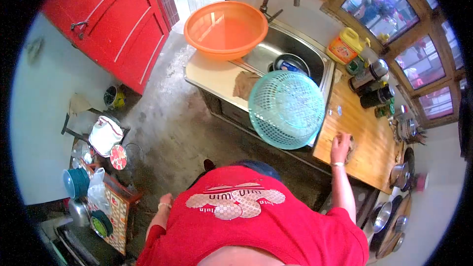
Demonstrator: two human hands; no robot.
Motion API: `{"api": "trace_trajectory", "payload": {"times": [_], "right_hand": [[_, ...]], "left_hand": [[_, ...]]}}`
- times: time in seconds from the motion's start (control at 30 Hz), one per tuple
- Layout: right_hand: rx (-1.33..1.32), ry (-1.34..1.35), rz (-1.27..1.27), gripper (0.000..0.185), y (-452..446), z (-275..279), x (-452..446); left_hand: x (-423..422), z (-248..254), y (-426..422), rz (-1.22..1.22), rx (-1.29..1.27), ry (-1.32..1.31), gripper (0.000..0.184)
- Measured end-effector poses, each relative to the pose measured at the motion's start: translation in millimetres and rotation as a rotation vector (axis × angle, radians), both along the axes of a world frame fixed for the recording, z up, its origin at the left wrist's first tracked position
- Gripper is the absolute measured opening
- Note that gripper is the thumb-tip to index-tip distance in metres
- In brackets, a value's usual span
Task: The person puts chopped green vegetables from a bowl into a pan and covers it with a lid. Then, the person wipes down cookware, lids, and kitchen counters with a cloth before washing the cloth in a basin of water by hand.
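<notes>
My right hand [340,147] presses down on the wooden countertop [362,128], its fingers curled round a crumpled brownish cloth [351,149]. Most of that cloth is covered by the hand. My left hand [166,200] hangs low beside my body, away from the counter. Its fingers are too small and foreshortened to read, and no object shows in it. Closest to my right hand on the left is a light-blue plastic colander [287,109], lying across the sink's front edge.
An orange basin [225,29] stands left of the metal sink [276,39], which holds a dark pan. Another brown cloth [245,85] lies by the colander. A yellow jug [346,46], a thermos [368,75] and jars line the window side. A patterned table [120,216] stands at lower left.
</notes>
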State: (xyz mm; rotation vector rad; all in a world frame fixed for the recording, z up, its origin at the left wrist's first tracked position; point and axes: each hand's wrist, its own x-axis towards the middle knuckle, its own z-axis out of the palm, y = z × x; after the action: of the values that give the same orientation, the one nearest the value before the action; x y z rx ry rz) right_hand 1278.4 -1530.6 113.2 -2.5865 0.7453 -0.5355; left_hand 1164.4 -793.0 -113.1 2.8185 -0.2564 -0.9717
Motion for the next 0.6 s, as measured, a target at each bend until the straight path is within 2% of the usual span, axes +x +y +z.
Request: {"api": "trace_trajectory", "payload": {"times": [0.03,0.07,0.1,0.13,0.17,0.2,0.23,0.27,0.3,0.33,0.37,0.4,0.43,0.47,0.53,0.6], "right_hand": [[0.061,-0.089,0.047,0.019,36,3,8],[0.123,-0.175,0.096,0.013,73,4,16],[0.25,-0.194,0.133,0.011,97,-2,24],[0.375,-0.212,0.172,0.01,120,-8,32],[0.352,-0.198,0.216,0.01,149,3,44],[0.33,-0.182,0.261,0.01,176,21,58],[0.407,-0.139,0.288,0.009,197,35,74],[0.495,-0.132,0.332,0.011,207,36,89],[0.653,-0.131,0.322,0.014,221,39,106],[0.812,-0.133,0.306,0.018,232,41,122],[0.813,-0.128,0.297,0.018,239,39,141],[1.027,-0.095,0.251,0.025,243,37,165],[1.241,-0.061,0.201,0.032,244,34,188],[1.246,-0.053,0.189,0.032,240,25,213],[1.439,-0.094,0.091,0.055,227,2,269],[1.365,-0.087,-0.024,0.071,214,-7,326]], "left_hand": [[41,18,5,0.001,-0.039,-0.108,0.029],[83,27,8,0.469,-0.258,0.174,0.03],[124,35,12,0.996,-0.412,0.327,0.032],[157,16,27,0.985,-0.417,0.221,0.033],[196,-6,47,0.495,-0.165,0.054,0.034],[232,-10,56,0.228,-0.027,-0.048,0.035],[267,-10,57,0.247,-0.071,-0.074,0.036],[300,-23,54,0.595,-0.24,-0.073,0.032],[322,50,12,0.869,-0.619,-0.06,0.023],[359,21,17,0.987,-0.787,0.026,0.016],[390,35,-1,0.969,-0.862,0.004,0.022],[426,24,-9,0.968,-1.016,0.063,0.027],[448,73,-41,0.832,-0.891,-0.035,0.029],[475,91,-65,0.867,-0.97,0.001,0.034],[520,136,-107,0.832,-1.058,0.1,0.057],[569,177,-147,0.765,-1.067,0.134,0.07]]}}
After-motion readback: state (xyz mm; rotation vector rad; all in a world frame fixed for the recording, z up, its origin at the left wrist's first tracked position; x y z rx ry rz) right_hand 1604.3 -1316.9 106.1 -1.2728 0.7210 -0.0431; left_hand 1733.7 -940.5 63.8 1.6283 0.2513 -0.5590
